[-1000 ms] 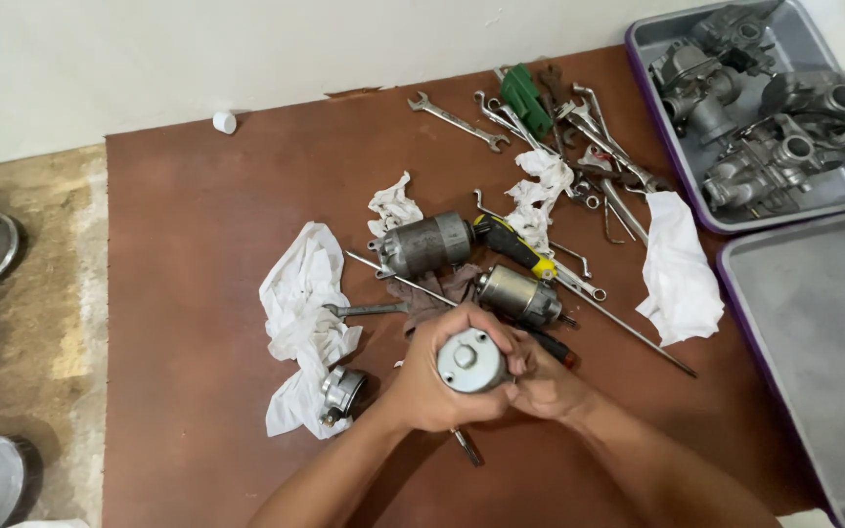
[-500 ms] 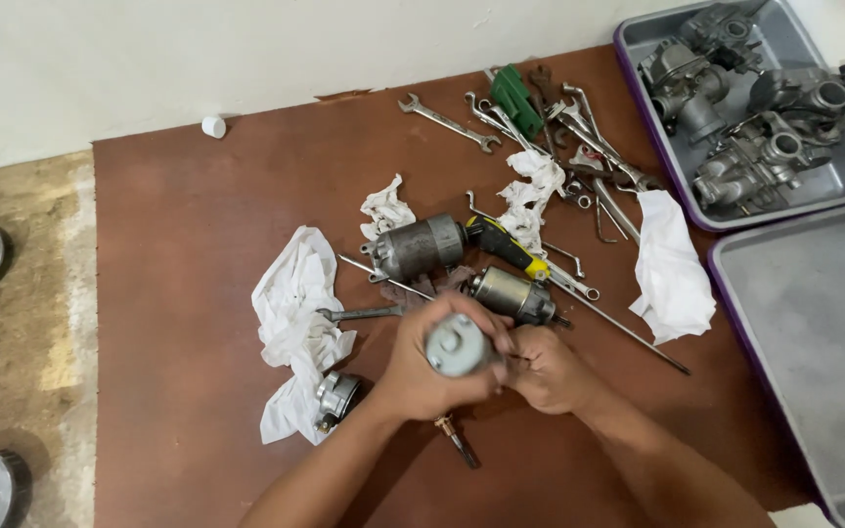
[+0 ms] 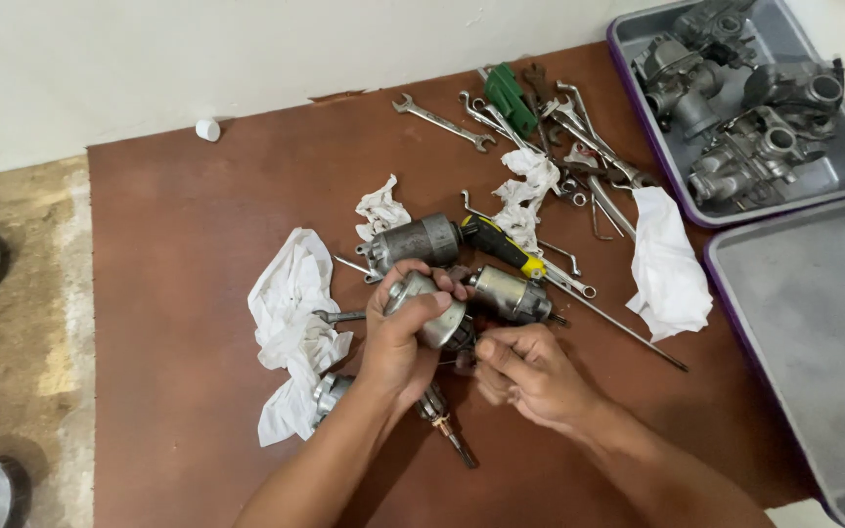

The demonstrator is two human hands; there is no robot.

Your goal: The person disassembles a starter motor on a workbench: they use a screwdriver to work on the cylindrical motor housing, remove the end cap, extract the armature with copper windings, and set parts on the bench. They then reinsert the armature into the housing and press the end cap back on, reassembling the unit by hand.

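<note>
Left hand (image 3: 398, 337) was wrapped around a grey motor housing (image 3: 429, 311), grip closed on it, fingers over the top, held just above the brown worktop (image 3: 178, 244) near centre. Right hand (image 3: 525, 376) sat at the housing's 4 o'clock, touching its lower end, fingers curled in; whether it pinched some small part could not be told. A shaft (image 3: 447, 435) stuck out below the hands toward 5 o'clock. Second motor (image 3: 511, 293) lay just beside the housing at 2 o'clock, a third motor (image 3: 418, 242) at 12 o'clock. A black-and-yellow screwdriver (image 3: 501, 246) lay between them, tip toward 4 o'clock. White rag (image 3: 290, 328) spread at 9 o'clock of the hands, a round metal part (image 3: 328, 393) touching its lower edge. Smaller rag (image 3: 380, 207) at 11 o'clock, another rag (image 3: 667, 264) at 3 o'clock. Wrenches (image 3: 550, 117) piled at 1 o'clock with a green-handled tool (image 3: 511, 93). Grey tray (image 3: 638, 156) at far 2 o'clock held carburetors (image 3: 755, 156); a second tray (image 3: 814, 332) sat at 3 o'clock. White cap (image 3: 207, 129) lay at the worktop's far edge, 10 o'clock.
</note>
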